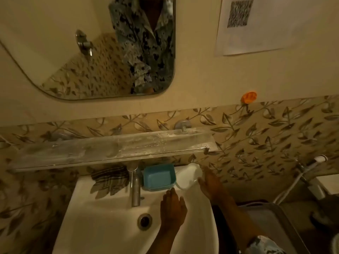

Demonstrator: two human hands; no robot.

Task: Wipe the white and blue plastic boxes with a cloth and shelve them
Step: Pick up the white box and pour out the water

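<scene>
A blue plastic box [159, 177] sits open side up on the back ledge of the white sink [102, 213], right of the tap. A white plastic box [189, 176] stands beside it at the sink's right back corner, tilted. My right hand [211, 184] reaches to the white box with straight fingers, touching its right side. My left hand [172, 204] hovers over the basin just in front of the two boxes, fingers relaxed and holding nothing. A striped dark cloth [110, 177] lies on the ledge left of the tap. The dusty glass shelf [113, 147] hangs above.
A metal tap [134, 184] rises between the cloth and the blue box. A mirror [102, 48] hangs on the wall above the shelf. An orange hook [249, 97] and a paper sheet [256, 24] are at the right. A hose [300, 175] and a grey bin lid [271, 217] stand right of the sink.
</scene>
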